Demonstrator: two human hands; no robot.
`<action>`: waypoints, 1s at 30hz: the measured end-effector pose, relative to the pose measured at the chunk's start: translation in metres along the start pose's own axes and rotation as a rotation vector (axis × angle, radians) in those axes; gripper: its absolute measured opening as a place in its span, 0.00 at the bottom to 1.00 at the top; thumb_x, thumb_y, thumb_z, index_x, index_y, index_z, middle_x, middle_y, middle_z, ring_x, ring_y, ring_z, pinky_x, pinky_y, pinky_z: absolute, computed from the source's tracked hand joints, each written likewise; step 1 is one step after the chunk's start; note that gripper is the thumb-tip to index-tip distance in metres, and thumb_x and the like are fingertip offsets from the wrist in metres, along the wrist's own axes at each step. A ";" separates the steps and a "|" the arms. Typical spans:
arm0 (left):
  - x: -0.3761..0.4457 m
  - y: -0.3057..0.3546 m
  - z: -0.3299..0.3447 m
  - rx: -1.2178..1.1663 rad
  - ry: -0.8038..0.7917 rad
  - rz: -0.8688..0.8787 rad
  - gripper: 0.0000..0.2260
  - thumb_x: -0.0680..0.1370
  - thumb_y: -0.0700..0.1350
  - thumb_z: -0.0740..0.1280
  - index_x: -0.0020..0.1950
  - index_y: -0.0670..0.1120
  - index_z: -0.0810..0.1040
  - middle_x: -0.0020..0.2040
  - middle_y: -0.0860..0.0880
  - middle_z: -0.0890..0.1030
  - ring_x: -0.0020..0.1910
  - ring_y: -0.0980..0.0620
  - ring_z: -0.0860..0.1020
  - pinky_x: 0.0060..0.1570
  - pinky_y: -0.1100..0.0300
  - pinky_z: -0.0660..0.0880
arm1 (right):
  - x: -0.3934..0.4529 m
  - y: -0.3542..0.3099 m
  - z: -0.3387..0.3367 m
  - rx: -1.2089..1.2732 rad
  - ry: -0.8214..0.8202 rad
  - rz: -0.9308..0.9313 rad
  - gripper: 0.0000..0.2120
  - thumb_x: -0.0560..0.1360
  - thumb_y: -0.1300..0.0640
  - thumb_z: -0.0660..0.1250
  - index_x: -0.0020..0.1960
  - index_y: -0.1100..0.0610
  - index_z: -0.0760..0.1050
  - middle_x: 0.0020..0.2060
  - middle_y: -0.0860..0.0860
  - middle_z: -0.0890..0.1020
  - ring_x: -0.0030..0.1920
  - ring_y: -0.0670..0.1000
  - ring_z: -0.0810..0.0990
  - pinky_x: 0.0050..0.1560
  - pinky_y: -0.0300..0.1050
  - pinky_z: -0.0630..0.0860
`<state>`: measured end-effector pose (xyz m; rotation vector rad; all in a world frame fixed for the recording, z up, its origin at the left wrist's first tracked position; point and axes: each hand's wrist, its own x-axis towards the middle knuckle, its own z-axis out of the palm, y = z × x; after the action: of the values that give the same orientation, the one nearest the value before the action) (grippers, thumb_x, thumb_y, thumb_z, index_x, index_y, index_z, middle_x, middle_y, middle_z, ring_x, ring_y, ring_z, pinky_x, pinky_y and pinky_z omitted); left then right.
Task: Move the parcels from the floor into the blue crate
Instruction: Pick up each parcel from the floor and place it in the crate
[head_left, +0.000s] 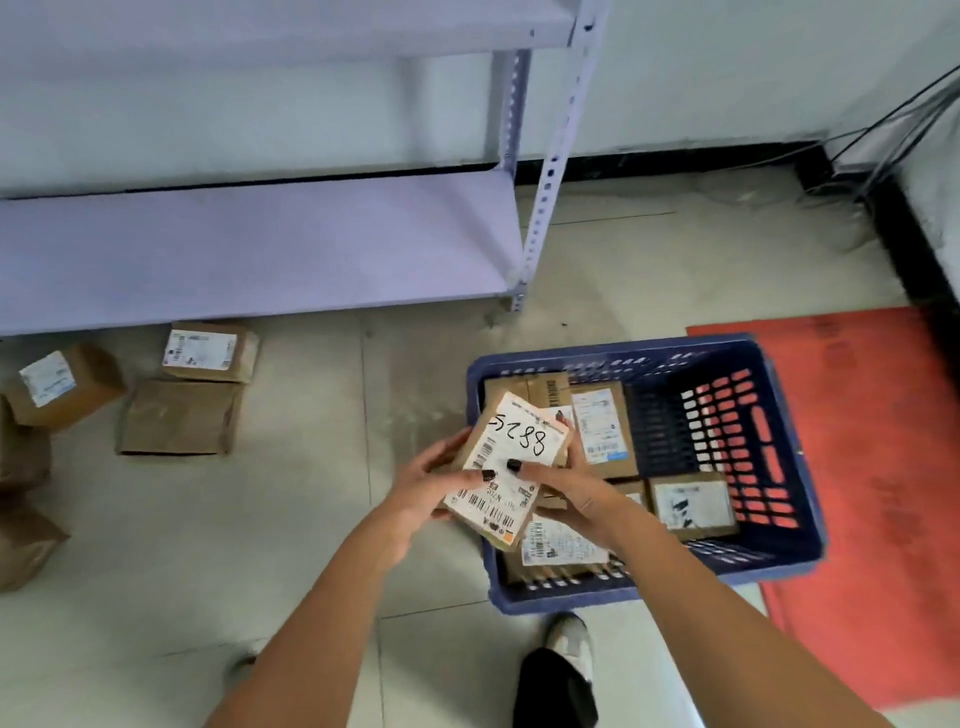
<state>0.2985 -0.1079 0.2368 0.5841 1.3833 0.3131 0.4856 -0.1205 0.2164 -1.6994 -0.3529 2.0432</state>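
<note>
Both hands, left (423, 486) and right (566, 496), clamp the labelled parcel (511, 467) at mid-frame over the blue crate (789, 519) rim; looks light, stiff cardboard, so edge grips suffice.

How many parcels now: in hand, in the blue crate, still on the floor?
In hand: 1, the held parcel, gripped by left hand and right hand.
In the blue crate: at least 5 visible.
On the floor: at least 5, some cut off at the left edge.
Total: at least 11.
</note>
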 end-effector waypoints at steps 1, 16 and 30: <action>0.002 0.003 0.016 0.049 -0.021 -0.012 0.27 0.70 0.37 0.71 0.65 0.57 0.72 0.48 0.49 0.83 0.46 0.53 0.80 0.39 0.60 0.74 | -0.004 0.000 -0.020 0.020 0.020 0.002 0.39 0.69 0.65 0.73 0.70 0.42 0.58 0.53 0.50 0.82 0.52 0.53 0.80 0.58 0.54 0.75; 0.109 -0.044 0.196 0.225 0.092 0.161 0.20 0.74 0.37 0.68 0.65 0.45 0.74 0.61 0.44 0.79 0.58 0.46 0.79 0.60 0.50 0.76 | 0.016 0.031 -0.215 -0.136 0.449 0.021 0.22 0.69 0.60 0.73 0.59 0.57 0.68 0.55 0.57 0.80 0.54 0.58 0.81 0.56 0.53 0.79; 0.177 -0.104 0.231 1.083 0.016 0.268 0.14 0.78 0.39 0.62 0.64 0.41 0.75 0.62 0.43 0.76 0.61 0.48 0.75 0.64 0.58 0.71 | 0.077 0.099 -0.272 -0.673 0.412 0.200 0.11 0.76 0.51 0.66 0.46 0.59 0.77 0.48 0.56 0.82 0.49 0.56 0.78 0.53 0.48 0.76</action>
<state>0.5419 -0.1453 0.0506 1.6619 1.4221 -0.2665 0.7227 -0.1928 0.0480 -2.5856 -0.8209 1.7329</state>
